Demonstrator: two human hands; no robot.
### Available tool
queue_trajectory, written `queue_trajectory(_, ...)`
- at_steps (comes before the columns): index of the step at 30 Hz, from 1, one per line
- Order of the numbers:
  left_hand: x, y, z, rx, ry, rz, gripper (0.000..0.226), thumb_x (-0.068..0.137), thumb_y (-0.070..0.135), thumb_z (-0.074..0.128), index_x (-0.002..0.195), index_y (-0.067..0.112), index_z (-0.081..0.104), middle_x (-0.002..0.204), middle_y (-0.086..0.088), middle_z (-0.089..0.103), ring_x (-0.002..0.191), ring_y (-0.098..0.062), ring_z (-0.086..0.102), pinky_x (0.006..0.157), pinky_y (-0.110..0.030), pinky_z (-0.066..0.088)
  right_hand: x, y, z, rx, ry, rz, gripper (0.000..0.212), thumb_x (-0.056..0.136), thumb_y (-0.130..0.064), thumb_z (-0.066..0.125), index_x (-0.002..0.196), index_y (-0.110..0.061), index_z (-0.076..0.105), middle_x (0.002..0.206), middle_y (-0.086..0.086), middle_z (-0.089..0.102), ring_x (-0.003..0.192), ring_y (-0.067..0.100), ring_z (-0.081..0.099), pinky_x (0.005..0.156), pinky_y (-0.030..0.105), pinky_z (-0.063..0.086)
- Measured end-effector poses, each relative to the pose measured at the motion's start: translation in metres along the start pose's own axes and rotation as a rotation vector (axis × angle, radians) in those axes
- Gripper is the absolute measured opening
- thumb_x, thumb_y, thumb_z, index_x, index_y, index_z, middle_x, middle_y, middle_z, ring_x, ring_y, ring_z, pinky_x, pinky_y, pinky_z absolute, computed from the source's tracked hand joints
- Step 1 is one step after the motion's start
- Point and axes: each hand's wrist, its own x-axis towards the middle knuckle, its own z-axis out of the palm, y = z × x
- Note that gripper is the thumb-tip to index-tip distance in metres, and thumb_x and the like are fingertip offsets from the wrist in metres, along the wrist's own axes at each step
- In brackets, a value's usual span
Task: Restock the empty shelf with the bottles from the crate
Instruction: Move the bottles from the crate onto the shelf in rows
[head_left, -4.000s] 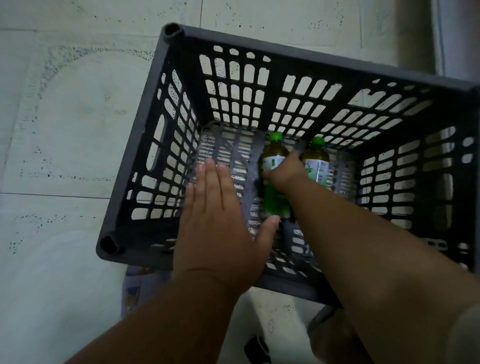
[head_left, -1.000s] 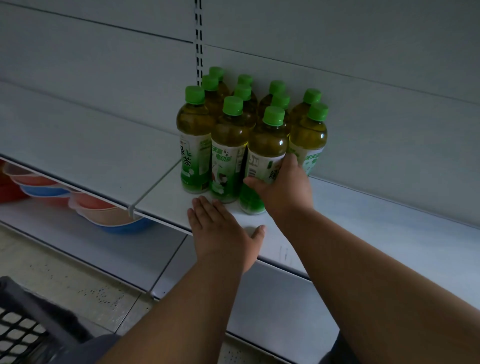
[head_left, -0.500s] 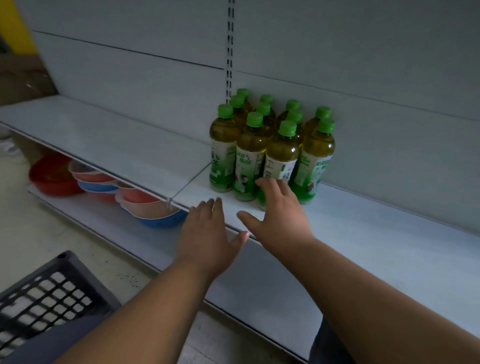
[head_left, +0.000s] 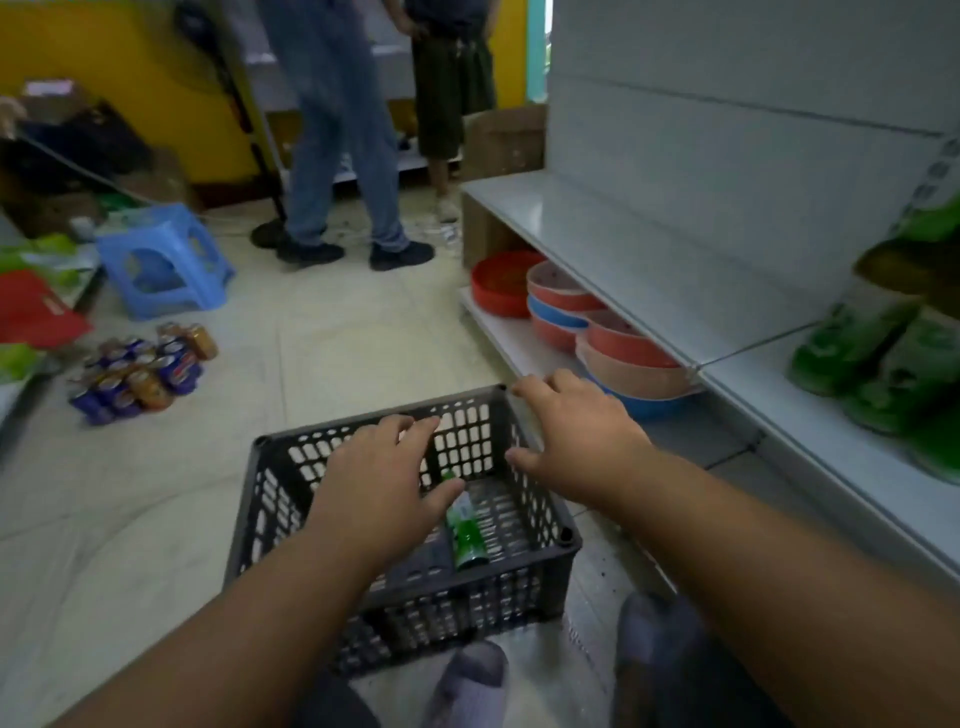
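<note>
Left hand (head_left: 382, 480) is spread wide, palm down, empty, above the crate (head_left: 270, 499) and covering part of its inside. Right hand (head_left: 576, 441) is also wide and empty, over the crate's far right corner, fingers past the rim.

Landmark = crate. One green-capped tea bottle (head_left: 465, 525) lies on its side on the crate floor, just right of the left thumb, cap toward the far wall. No other bottle is visible in there, though the left hand hides some of the floor.

Step in hand, as I read it: reach in for that bottle. Advice: right hand has the clearer line, so drop it straight down and wrap the body mid-label, not the cap. Keep the left out of the way or steady the rim. Stand the bottle upright before carrying it.

Right of the crate: the shelf (head_left: 623, 244), with the stocked bottles (head_left: 883, 353) blurred at frame edge. Plastic basins (head_left: 613, 338) sit on the tier below. Left of the crate: a pack of cans (head_left: 140, 374) on the floor.

Writing: bottle label is green and white, but the text is too small to read. Cans are unreadable too.
</note>
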Motion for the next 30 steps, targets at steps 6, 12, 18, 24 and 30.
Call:
queue_trajectory(6,-0.016,-0.042,0.062,-0.067,-0.023,-0.192,0.079,0.089,0.067,0.049,0.153,0.024,0.033,0.152,-0.002,0.043,0.139,-0.021,0.038,0.115,-0.042,0.034,0.049,-0.035,0.075,0.033,-0.136,-0.079,0.068,0.085,-0.051,0.071,0.142,-0.027,0.043,0.139,0.007,0.051,0.125,0.028,0.052,0.103,0.047,0.048)
queue_trajectory(12,0.002,-0.064,0.165,-0.127,-0.141,-0.401,0.099,0.089,0.074,0.041,0.159,0.012,0.006,0.167,-0.01,0.01,0.153,-0.025,0.007,0.125,-0.042,0.008,0.12,-0.033,0.176,0.094,-0.294,-0.037,0.065,0.088,-0.046,0.072,0.142,-0.023,0.045,0.137,0.007,0.051,0.121,0.026,0.054,0.1,0.043,0.05)
queue_trajectory(18,0.008,-0.074,0.227,-0.186,-0.256,-0.604,0.111,0.087,0.081,0.023,0.151,0.005,-0.025,0.163,-0.018,-0.024,0.15,-0.027,-0.023,0.123,-0.04,-0.009,0.167,-0.012,0.256,0.113,-0.412,0.037,0.066,0.088,-0.045,0.073,0.143,-0.019,0.046,0.136,0.01,0.052,0.119,0.028,0.055,0.097,0.041,0.051)
queue_trajectory(24,0.019,-0.077,0.237,-0.14,-0.221,-0.616,0.111,0.085,0.083,0.014,0.151,0.003,-0.027,0.16,-0.019,-0.027,0.149,-0.029,-0.024,0.123,-0.042,-0.006,0.193,0.0,0.32,0.214,-0.505,0.205,0.068,0.084,-0.045,0.078,0.139,-0.016,0.05,0.131,0.008,0.058,0.115,0.027,0.06,0.092,0.037,0.053)
queue_trajectory(30,0.018,-0.077,0.243,-0.173,-0.218,-0.613,0.11,0.083,0.081,0.012,0.153,0.003,-0.021,0.163,-0.02,-0.019,0.151,-0.029,-0.019,0.121,-0.04,-0.006,0.238,-0.003,0.387,0.334,-0.544,0.486,0.09,0.075,-0.05,0.083,0.143,-0.017,0.034,0.132,0.016,0.053,0.117,0.037,0.058,0.094,0.056,0.054)
